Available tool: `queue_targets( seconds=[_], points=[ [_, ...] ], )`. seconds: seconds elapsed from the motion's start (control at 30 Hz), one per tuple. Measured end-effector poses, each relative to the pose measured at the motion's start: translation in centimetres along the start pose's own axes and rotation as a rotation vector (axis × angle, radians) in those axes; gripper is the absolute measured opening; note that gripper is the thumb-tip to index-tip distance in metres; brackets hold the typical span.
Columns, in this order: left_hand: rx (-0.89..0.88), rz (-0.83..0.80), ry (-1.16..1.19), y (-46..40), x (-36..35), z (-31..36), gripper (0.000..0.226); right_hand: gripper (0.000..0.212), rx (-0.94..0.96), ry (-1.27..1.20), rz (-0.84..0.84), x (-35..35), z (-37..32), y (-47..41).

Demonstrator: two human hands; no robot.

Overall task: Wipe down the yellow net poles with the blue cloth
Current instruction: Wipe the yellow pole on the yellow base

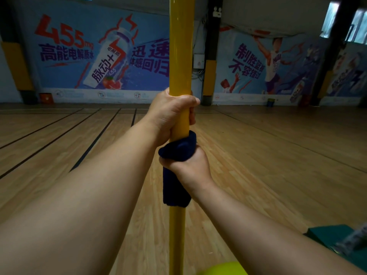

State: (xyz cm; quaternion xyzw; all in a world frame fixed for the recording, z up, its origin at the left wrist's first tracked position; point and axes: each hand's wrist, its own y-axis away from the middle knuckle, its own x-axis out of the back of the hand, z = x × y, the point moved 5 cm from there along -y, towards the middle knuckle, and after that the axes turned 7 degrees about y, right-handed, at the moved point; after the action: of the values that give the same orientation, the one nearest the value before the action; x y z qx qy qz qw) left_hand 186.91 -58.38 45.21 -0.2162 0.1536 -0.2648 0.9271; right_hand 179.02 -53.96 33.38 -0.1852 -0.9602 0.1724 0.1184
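Nearest: blue cloth (pixel 175 187) was found wrapped round the yellow net pole (pixel 181 46), clamped by the right hand (pixel 190 165); its tail hung below the grip. Directly above, cloth nearly touching, the left hand (pixel 172 114) was clenched on bare pole. Pole axis ran vertical, dead ahead. Judged: wipe stroke to run along axis; rt hand leads, lt steadies. Beyond: wooden court floor (pixel 278 145).

"455 mg" and "脉动+" on the left wall banner (pixel 89 56), "制胜篮板 不容错过" on the right banner (pixel 258 62)
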Motion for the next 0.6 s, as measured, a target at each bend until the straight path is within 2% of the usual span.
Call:
queue_targets(
  seconds=[0.2, 0.33, 0.6],
  points=[
    [-0.033, -0.003, -0.037, 0.0, -0.3, 0.0, 0.021, 0.062, 0.032, -0.001, 0.011, -0.1, 1.3, 0.7],
    [-0.041, 0.004, -0.044, 0.1, -0.2, 0.0, 0.022, 0.052, -0.044, 0.013, -0.016, -0.4, 4.3, 1.9],
    [0.018, 0.002, -0.068, 0.9, 0.1, -1.3, 0.021, 0.053, -0.124, 0.025, -0.031, -1.2, 8.1, 3.7]
  ],
)
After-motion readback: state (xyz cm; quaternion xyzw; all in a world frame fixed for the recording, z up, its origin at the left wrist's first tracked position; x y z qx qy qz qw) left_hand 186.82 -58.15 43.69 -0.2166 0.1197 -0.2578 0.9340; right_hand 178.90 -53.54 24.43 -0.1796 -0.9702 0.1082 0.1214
